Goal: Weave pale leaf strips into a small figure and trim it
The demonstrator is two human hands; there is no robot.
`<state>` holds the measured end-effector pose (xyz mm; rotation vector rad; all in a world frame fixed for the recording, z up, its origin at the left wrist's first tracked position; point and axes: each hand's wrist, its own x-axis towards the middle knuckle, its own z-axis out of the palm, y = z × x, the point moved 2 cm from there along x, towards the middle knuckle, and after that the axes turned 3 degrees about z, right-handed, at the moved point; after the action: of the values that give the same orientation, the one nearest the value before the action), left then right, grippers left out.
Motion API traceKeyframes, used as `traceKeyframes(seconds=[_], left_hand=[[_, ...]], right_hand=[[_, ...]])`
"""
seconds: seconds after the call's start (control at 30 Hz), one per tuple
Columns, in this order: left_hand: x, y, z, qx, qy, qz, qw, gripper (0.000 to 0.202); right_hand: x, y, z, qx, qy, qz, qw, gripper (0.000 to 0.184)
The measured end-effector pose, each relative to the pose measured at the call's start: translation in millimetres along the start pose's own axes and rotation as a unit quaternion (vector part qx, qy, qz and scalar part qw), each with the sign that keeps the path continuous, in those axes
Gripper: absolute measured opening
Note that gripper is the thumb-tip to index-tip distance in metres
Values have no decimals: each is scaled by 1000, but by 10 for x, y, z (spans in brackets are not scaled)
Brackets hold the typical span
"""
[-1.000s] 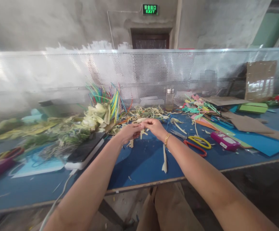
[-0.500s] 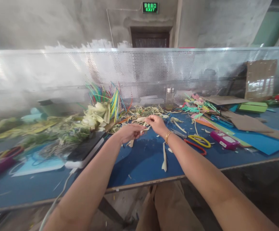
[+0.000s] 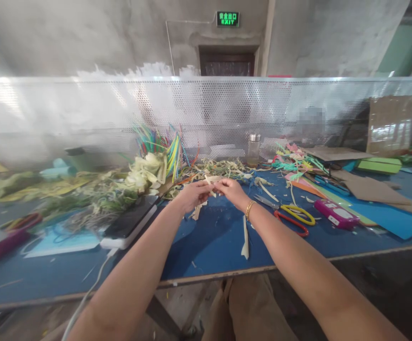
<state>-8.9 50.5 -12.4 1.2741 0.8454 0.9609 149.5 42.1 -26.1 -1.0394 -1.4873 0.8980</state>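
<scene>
My left hand [image 3: 192,194] and my right hand [image 3: 231,190] meet above the blue table [image 3: 209,241], fingers pinched together on a pale leaf strip [image 3: 211,180] held between them. The right wrist wears a gold bracelet [image 3: 249,208]. Another long pale strip [image 3: 245,232] lies flat on the table just below my right wrist. A small pale scrap [image 3: 195,212] lies under my left hand.
Scissors with yellow and red handles [image 3: 293,215] lie right of my right wrist. A pile of leaf strips and coloured sticks [image 3: 156,156] sits behind. A dark slab with a cable [image 3: 129,222] lies left. A jar [image 3: 253,149], a pink box [image 3: 335,213], coloured sheets and a perforated metal screen [image 3: 227,113] stand behind.
My hands parted slightly half a second ago and have come back together on the strip. The camera tipped a little, shifting the scene down in view.
</scene>
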Motion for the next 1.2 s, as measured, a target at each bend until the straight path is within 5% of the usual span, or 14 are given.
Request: traceKeyframes(seconds=[0.43, 0.77, 0.97, 1.13, 1.2], left_hand=[[-43, 54, 28, 34, -7, 1, 999, 12], [-52, 107, -10, -97, -12, 70, 993, 36], [-15, 75, -30, -96, 2, 92, 991, 26], [-1, 56, -19, -28, 1, 104, 994, 27], [1, 61, -21, 29, 1, 117, 993, 24]], right_hand=[[27, -35, -29, -14, 55, -62, 996, 16], [21, -27, -75, 76, 25, 9, 997, 22], [-27, -35, 26, 38, -61, 27, 997, 23], [-22, -181, -181, -123, 144, -69, 979, 21], [-28, -236, -208, -153, 166, -125, 966, 21]])
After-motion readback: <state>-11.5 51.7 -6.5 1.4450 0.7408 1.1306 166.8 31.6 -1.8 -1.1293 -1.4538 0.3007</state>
